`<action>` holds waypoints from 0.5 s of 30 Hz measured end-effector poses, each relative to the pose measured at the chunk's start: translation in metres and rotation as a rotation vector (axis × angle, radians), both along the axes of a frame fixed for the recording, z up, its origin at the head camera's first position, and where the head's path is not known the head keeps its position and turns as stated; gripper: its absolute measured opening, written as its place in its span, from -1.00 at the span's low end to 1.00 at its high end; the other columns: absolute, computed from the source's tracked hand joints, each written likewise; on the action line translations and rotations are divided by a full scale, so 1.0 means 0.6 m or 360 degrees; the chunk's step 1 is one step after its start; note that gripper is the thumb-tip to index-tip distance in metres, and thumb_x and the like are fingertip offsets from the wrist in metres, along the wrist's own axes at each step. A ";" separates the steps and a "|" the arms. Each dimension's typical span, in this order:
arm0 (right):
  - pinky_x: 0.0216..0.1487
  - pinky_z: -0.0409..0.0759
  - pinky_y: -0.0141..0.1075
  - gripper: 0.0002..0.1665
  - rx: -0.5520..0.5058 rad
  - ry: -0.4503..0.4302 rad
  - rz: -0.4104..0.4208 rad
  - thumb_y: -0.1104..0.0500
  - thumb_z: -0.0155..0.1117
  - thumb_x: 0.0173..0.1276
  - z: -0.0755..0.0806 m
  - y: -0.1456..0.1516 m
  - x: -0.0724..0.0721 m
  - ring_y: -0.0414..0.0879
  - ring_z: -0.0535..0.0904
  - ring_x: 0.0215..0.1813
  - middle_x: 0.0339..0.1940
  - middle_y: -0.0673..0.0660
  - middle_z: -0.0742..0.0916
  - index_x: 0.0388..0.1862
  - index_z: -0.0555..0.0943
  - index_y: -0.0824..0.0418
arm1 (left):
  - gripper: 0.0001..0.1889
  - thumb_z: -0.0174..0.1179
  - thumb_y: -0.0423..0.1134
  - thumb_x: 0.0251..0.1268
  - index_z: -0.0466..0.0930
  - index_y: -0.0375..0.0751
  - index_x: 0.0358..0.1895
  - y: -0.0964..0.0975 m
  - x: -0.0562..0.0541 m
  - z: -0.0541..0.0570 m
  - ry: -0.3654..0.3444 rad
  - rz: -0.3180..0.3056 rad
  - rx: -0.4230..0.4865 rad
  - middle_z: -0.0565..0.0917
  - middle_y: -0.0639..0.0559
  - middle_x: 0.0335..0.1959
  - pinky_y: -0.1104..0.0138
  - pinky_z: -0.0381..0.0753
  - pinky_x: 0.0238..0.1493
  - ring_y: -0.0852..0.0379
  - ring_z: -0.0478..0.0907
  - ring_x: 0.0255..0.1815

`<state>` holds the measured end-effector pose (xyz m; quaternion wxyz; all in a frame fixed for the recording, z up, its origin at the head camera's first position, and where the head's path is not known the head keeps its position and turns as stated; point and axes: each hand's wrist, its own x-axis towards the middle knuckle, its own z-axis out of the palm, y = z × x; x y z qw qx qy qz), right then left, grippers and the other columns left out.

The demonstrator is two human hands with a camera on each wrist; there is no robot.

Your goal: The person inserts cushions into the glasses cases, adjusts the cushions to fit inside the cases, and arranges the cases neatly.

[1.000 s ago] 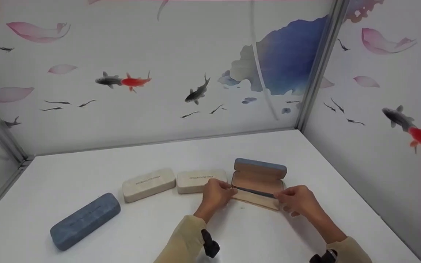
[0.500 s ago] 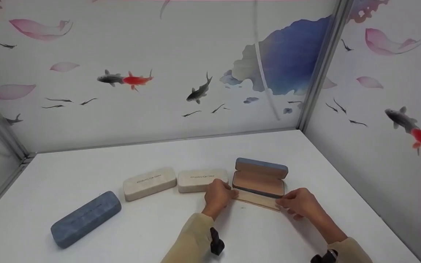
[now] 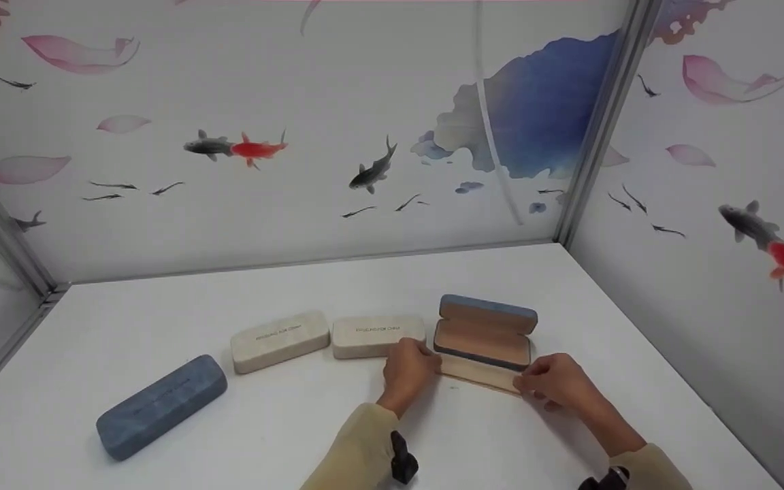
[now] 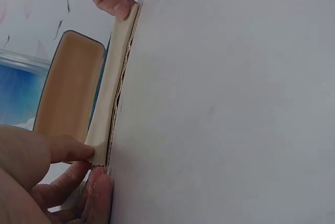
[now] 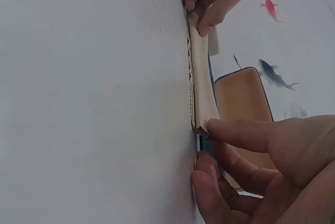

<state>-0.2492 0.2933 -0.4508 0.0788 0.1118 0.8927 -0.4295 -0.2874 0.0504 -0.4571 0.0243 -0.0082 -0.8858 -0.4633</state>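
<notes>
A folded strip of tan corrugated cardboard [image 3: 478, 372] lies on the table along the front of an open blue glasses case [image 3: 482, 340]. My left hand [image 3: 409, 369] pinches its left end, thumb on top in the left wrist view. At the other end, my right hand [image 3: 559, 382] holds the strip between thumb and fingers. The layered, wavy edge of the cardboard [image 5: 200, 77] faces me. Brown lining shows inside the case, whose lid [image 3: 488, 313] stands raised at the back.
Two cream glasses cases, one in the middle [image 3: 368, 338] and one farther left [image 3: 280, 342], stand shut on the white table [image 3: 263, 422]. A shut blue case [image 3: 162, 407] lies at the front left. Printed walls [image 3: 297, 218] border the table.
Both hands have come slightly towards me with the cardboard strip. More of the open case's front rim shows now. The other cases have stayed in place.
</notes>
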 end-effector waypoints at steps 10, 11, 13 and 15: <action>-0.28 0.68 -0.27 -0.73 -0.0194 -0.0003 -0.0077 0.10 0.39 0.30 0.005 -0.008 -0.006 -0.13 0.63 -0.29 -0.34 0.10 0.74 -0.19 0.70 0.29 | -0.70 0.23 -0.29 0.26 0.53 -0.11 -0.67 -0.014 0.005 0.011 -0.0202 -0.0121 0.0394 0.52 0.16 -0.68 0.44 0.49 -0.66 0.26 0.46 -0.62; -0.26 0.69 -0.26 -0.74 -0.0219 0.0005 -0.0087 0.11 0.38 0.29 0.006 -0.009 -0.007 -0.14 0.64 -0.30 -0.34 0.10 0.75 -0.20 0.69 0.30 | -0.75 0.23 -0.29 0.26 0.58 -0.15 -0.61 -0.016 0.005 0.012 -0.0220 -0.0121 0.0429 0.54 0.14 -0.66 0.43 0.54 -0.62 0.25 0.49 -0.58; -0.24 0.72 -0.25 -0.76 -0.0268 0.0018 -0.0102 0.13 0.37 0.29 0.008 -0.011 -0.007 -0.15 0.66 -0.30 -0.34 0.10 0.76 -0.22 0.68 0.32 | -0.83 0.23 -0.29 0.26 0.67 -0.25 -0.47 -0.018 0.003 0.013 -0.0237 -0.0119 0.0484 0.57 0.11 -0.61 0.42 0.56 -0.55 0.23 0.53 -0.52; -0.23 0.73 -0.25 -0.78 -0.0309 0.0036 -0.0111 0.16 0.35 0.30 0.008 -0.012 -0.007 -0.16 0.68 -0.29 -0.33 0.10 0.76 -0.23 0.67 0.32 | -0.86 0.24 -0.31 0.25 0.70 -0.33 -0.35 -0.019 0.001 0.012 -0.0228 -0.0116 0.0529 0.62 0.07 -0.58 0.42 0.57 -0.49 0.21 0.55 -0.49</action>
